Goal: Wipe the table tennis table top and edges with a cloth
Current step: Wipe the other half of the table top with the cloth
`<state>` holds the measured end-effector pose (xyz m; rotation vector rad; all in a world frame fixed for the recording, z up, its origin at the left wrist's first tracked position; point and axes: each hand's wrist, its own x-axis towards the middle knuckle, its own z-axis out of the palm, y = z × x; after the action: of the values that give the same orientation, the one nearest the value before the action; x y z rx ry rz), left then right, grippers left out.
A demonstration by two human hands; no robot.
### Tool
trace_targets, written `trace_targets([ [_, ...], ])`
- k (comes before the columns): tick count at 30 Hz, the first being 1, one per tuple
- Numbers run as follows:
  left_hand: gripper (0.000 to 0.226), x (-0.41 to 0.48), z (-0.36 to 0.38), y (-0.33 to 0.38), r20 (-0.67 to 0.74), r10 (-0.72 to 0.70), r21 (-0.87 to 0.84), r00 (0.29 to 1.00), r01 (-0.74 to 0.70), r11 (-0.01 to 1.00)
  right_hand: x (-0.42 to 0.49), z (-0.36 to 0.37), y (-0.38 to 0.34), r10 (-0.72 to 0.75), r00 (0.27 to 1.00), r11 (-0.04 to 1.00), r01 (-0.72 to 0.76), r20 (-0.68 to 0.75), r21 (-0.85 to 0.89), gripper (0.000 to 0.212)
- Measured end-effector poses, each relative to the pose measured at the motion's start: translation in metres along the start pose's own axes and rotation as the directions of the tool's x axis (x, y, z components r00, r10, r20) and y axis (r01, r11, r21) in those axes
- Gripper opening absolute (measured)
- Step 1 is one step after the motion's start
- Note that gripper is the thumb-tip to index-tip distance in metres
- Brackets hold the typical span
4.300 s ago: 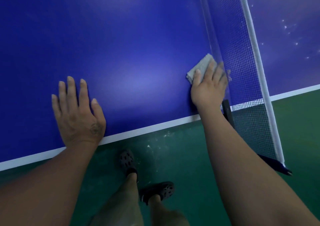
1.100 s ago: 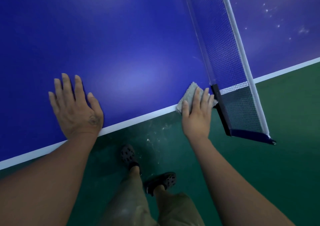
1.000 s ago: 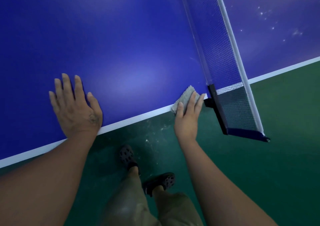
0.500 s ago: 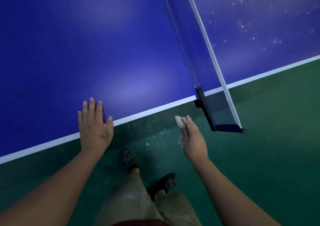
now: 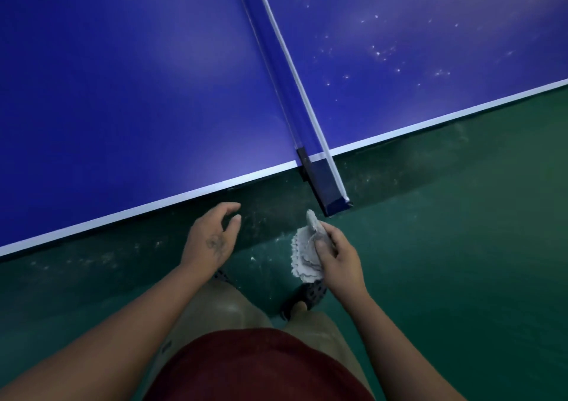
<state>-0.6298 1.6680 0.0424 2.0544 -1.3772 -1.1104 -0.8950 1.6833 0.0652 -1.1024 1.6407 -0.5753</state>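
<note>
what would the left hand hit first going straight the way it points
The left hand would likely meet the table's white edge first, though its height against it is unclear.

I can read no text, number or brand here. On the back of my left hand [image 5: 212, 242], a little to the left of the cloth [image 5: 304, 257] that my right hand [image 5: 339, 261] grips, there is a dark mark [image 5: 215, 244], too blurred to read.

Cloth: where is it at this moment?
In the head view the cloth is off the table, gripped in the right hand over the green floor, just below the net post and right of the left hand.
</note>
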Motion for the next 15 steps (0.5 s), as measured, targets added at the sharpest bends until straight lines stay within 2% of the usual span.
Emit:
trace_targets([
  [5,0.020,-0.038,0.055,0.077,-0.048,-0.019,-0.208,0.999,0.008,0.978,-0.011,-0.083,0.004,0.032,0.995,0.958,-0.057,0.093,0.282,0.030],
  [9,0.018,-0.059,0.103,0.136,0.088,-0.022,-0.316,0.996,0.049,0.948,-0.008,-0.147,0.011,0.092,0.980,0.822,-0.174,0.174,0.542,0.026],
  [12,0.032,-0.069,0.132,0.177,0.220,-0.021,-0.393,0.975,0.109,0.913,-0.005,-0.183,0.014,0.079,0.973,0.701,-0.210,0.218,0.682,0.029],
  [15,0.060,-0.073,0.150,0.208,0.241,0.026,-0.414,0.970,0.078,0.907,0.000,-0.206,0.013,0.069,0.964,0.616,-0.243,0.256,0.750,0.036],
])
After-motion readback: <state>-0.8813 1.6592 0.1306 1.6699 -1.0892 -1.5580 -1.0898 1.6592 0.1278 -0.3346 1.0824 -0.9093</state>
